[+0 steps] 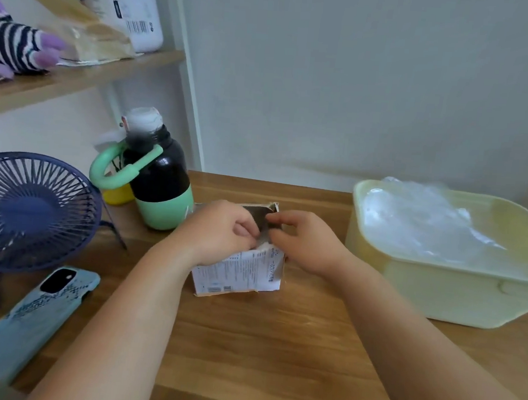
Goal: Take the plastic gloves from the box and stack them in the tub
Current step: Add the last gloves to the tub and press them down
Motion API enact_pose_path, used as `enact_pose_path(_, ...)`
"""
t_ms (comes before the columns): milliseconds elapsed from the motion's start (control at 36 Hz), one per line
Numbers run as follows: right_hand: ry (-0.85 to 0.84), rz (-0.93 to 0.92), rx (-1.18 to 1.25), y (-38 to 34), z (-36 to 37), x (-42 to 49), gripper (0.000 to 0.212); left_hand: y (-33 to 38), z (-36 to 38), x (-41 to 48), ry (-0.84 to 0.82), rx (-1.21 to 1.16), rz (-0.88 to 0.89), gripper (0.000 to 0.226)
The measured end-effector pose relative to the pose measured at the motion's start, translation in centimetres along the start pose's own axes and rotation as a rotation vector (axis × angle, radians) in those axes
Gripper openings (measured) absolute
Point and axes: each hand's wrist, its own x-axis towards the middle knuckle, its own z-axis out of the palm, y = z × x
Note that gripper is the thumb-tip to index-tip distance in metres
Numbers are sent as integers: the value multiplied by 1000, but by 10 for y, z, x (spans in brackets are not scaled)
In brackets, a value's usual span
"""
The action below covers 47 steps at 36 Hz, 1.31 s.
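**Two hands at the mouth of the box**

Both of your bare forearms reach in from the near edge over the wooden table (261, 356). To your near left a phone (46, 306) in a pale blue case lies face down at a slant.

Further in, at the middle of the table, stands the box (239, 270), a small torn carton with printed text on its near wall and its top open. Your left hand (220, 231) sits over the box's left side with its fingers curled in over the rim, gripping the card there. Your right hand (306, 240) comes in from the other side, with thumb and forefinger drawn together at the opening. Whether they pinch a glove or the torn flap, you cannot tell from here. A sliver of white shows inside the box between your two hands.

On your left, a dark blue desk fan (30, 211) stands on its wire foot, just beyond the phone. On your right, well apart from the box, sits the pale yellow tub (453, 291). The plastic gloves (417, 223) already in it form a clear, crinkled heap that rises above its far rim.

Behind the box on the left stands a black and mint-green bottle (161, 180) with a green loop handle, and something yellow is half hidden behind it.

Higher on the left, a wooden shelf (77, 77) carries a striped purple plush toy (14, 48) and a white container (135, 9) with a barcode.
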Motion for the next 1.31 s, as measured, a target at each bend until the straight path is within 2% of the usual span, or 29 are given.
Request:
enact_pose_path(111,3,-81,-67,1,1,0,36,1,1,-3,291,-188,69,14)
enact_pose_path(194,1,-152,-108,0,-2,1,44,7,1,-5,408,-331,189,22)
enact_pose_path(278,27,-210,-82,-5,-9,3,42,15,-2,-7,415,-361,298,21)
enact_pose_path(361,108,-227,96,-10,-17,3,10,23,-4,-9,452,-486,355,25)
enact_pose_path(417,168,-217,218,-13,-24,1,20,26,-5,-9,510,-633,334,34)
enact_pose_path(444,190,-210,287,-14,-29,0,18,27,-6,-8,525,-704,299,41)
enact_pose_path(528,227,-169,528,-19,-44,-4,14,32,-8,-8,398,-895,200,68)
enact_pose_path(556,221,-159,591,-19,-48,-5,15,35,-7,-8,333,-912,205,67)
enact_pose_path(611,203,-151,632,-17,-57,-9,15,47,-2,-7,300,-834,242,44)
enact_pose_path(667,190,-137,599,-14,-67,-14,16,62,5,-4,395,-757,275,22)
enact_pose_path(722,237,-98,539,-12,-77,-22,28,74,9,2,489,-732,280,15)
enact_pose_path(778,387,-53,441,-7,-92,-31,44,87,13,10,564,-694,263,18)
enact_pose_path(806,466,-55,418,-6,-100,-35,45,93,14,13,602,-646,260,27)
enact_pose_path(861,558,-111,444,-3,-117,-43,31,106,18,17,642,-573,285,42)
enact_pose_path(945,454,-162,563,-3,-137,-52,17,126,25,21,578,-512,360,51)
enact_pose_path(972,380,-152,620,-1,-139,-51,31,130,28,22,534,-485,398,51)
enact_pose_path(1028,238,-74,703,3,-146,-50,73,139,36,24,451,-396,484,51)
enact_pose_path(1056,200,-40,726,6,-151,-52,85,147,42,25,411,-359,517,50)
enact_pose_path(1083,188,-21,731,8,-152,-52,87,150,44,24,365,-337,533,47)
enact_pose_path(1111,206,-11,726,11,-154,-54,80,154,47,23,318,-336,542,44)
enact_pose_path(1167,291,-6,664,19,-157,-56,52,158,51,23,271,-357,551,36)
enact_pose_path(1250,386,22,614,32,-161,-58,13,157,52,28,311,-448,519,27)
enact_pose_path(1306,375,29,588,36,-163,-61,11,156,51,32,375,-546,485,25)
